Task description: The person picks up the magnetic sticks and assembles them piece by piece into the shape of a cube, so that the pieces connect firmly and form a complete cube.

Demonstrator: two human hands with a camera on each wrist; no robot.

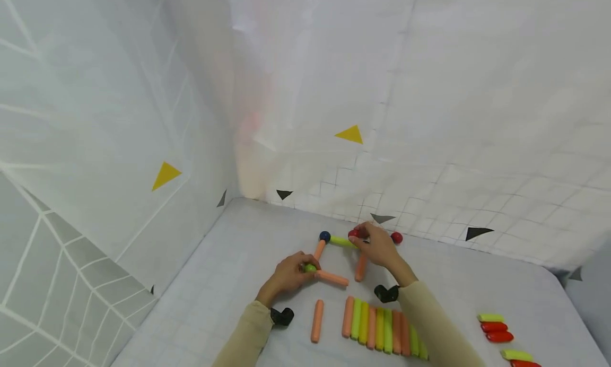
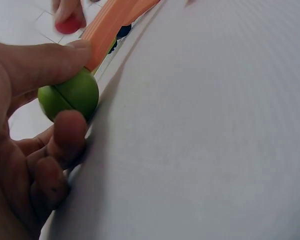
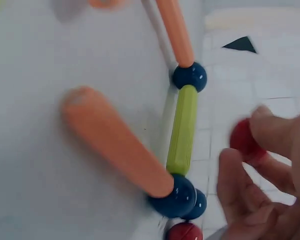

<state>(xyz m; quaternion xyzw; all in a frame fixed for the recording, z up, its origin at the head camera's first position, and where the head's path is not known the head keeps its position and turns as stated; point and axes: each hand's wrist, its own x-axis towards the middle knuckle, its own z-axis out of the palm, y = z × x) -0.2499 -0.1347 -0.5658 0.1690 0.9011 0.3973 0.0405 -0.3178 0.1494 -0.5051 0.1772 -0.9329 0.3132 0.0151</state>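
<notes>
My left hand (image 1: 292,274) grips a green ball (image 2: 72,94) between thumb and fingers at a corner of a shape built of sticks and balls. An orange stick (image 1: 331,278) and another orange stick (image 1: 320,248) run from that ball. The second one reaches a dark blue ball (image 3: 190,76), joined by a yellow-green stick (image 3: 182,130) to another blue ball (image 3: 177,199). From there a third orange stick (image 3: 117,142) extends, its near end free. Above the yellow-green stick, my right hand (image 1: 379,246) pinches a red ball (image 3: 246,140).
Another red ball (image 1: 396,238) lies right of my right hand. Nearer me are a single orange stick (image 1: 317,321) and a row of orange and yellow-green sticks (image 1: 372,327). Red and yellow-green pieces (image 1: 494,327) lie far right. White sheeting (image 1: 305,91) walls the back and left.
</notes>
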